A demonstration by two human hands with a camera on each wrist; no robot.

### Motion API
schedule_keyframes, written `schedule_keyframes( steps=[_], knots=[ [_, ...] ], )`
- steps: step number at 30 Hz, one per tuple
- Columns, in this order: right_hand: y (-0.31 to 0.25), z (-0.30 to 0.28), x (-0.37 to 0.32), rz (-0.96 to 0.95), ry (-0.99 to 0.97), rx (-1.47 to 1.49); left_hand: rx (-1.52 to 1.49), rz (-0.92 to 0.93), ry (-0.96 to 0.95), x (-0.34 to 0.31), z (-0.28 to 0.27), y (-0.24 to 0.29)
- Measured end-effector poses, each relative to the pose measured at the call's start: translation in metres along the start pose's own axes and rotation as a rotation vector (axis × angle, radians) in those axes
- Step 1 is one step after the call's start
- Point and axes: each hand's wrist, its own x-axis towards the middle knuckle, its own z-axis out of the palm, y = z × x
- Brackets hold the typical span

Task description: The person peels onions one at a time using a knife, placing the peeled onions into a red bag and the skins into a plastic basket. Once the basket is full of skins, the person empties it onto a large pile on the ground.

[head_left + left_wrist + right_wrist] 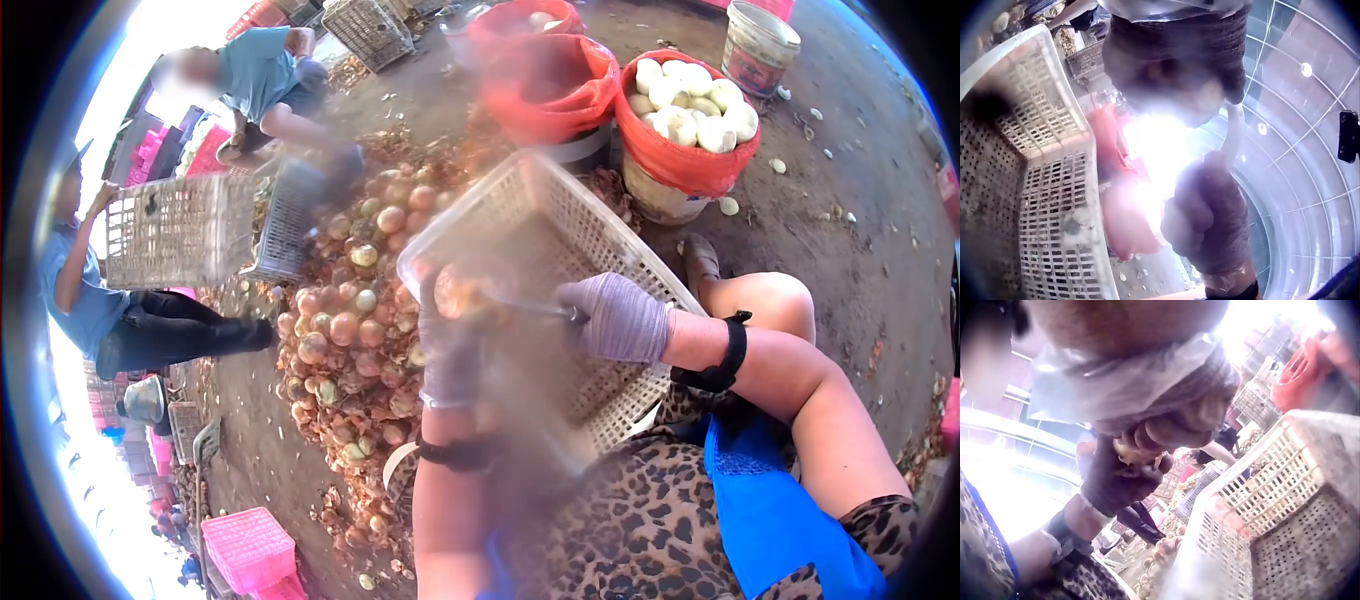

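Gloved in grey, my left hand (452,350) grips an onion (457,292) over a white plastic crate (640,245). My right hand (622,318), also gloved, has its fingers curled round a knife handle (578,315), its blade (528,305) pointing at the onion. In the left wrist view the right hand (1210,215) stands below the left hand (1175,62), with a pale, glare-blurred blade (1233,134) between them. The right wrist view shows the left hand (1116,484) close to the right hand (1175,425), with part of a yellowish onion (1125,452) between them.
A heap of onions (345,330) lies left of the crate. Beyond it stand a red-lined bucket (665,170) of peeled onions and another red-lined bucket (560,90). Two people at the left handle crates (180,230). A pink crate (248,548) sits lower left.
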Motion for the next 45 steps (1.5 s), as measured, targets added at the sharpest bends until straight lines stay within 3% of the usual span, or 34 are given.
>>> schedule_keyframes(
  steps=[5,8,11,14,18,21,24,25,28,31,35,38,41,42,44,45],
  knots=[
    [0.001,-0.001,0.001,0.057,-0.063,-0.064,0.179,0.148,0.013,-0.007,0.019,0.018],
    [0.003,-0.001,0.002,0.099,-0.097,-0.148,0.689,0.372,0.065,0.001,0.006,0.007],
    [0.002,-0.009,0.009,0.087,-0.131,-0.257,0.186,-0.028,0.01,-0.009,0.0,0.009],
    [0.0,-0.019,0.014,0.047,-0.165,-0.346,-0.254,-0.284,-0.131,-0.008,-0.016,-0.01],
    [-0.002,-0.019,0.012,0.035,-0.177,-0.37,-0.395,-0.326,-0.124,-0.014,-0.01,-0.01],
    [0.007,-0.02,0.013,0.021,-0.173,-0.402,0.514,0.176,-0.121,-0.018,0.016,0.019],
    [0.015,-0.012,0.011,0.001,-0.147,-0.397,-0.107,-0.34,-0.283,-0.007,-0.033,-0.009],
    [0.015,-0.009,0.011,-0.01,-0.135,-0.385,-0.456,-0.411,-0.301,-0.02,-0.011,-0.004],
    [0.013,-0.006,0.011,0.029,-0.199,-0.337,-0.468,-0.409,-0.163,-0.023,-0.02,-0.018],
    [0.014,0.005,0.011,0.004,-0.368,-0.21,-0.309,-0.355,-0.167,-0.024,-0.014,-0.013],
    [0.011,0.02,-0.003,0.317,-0.508,0.587,-0.11,-0.258,-0.197,-0.02,-0.002,-0.006],
    [-0.009,-0.007,0.002,0.669,-0.649,0.614,-0.186,-0.266,-0.249,-0.021,-0.002,-0.004],
    [-0.003,-0.007,0.003,0.11,-0.253,-0.072,-0.314,-0.323,-0.278,-0.014,-0.014,-0.015],
    [-0.004,-0.007,0.002,0.046,-0.098,0.057,-0.334,-0.36,-0.265,-0.01,-0.02,-0.021],
    [-0.008,-0.009,0.005,-0.075,0.227,0.3,-0.064,-0.388,-0.318,-0.013,-0.007,-0.019],
    [-0.004,-0.008,0.007,-0.038,0.187,0.341,0.006,-0.368,-0.302,-0.02,0.003,-0.017]
  ],
)
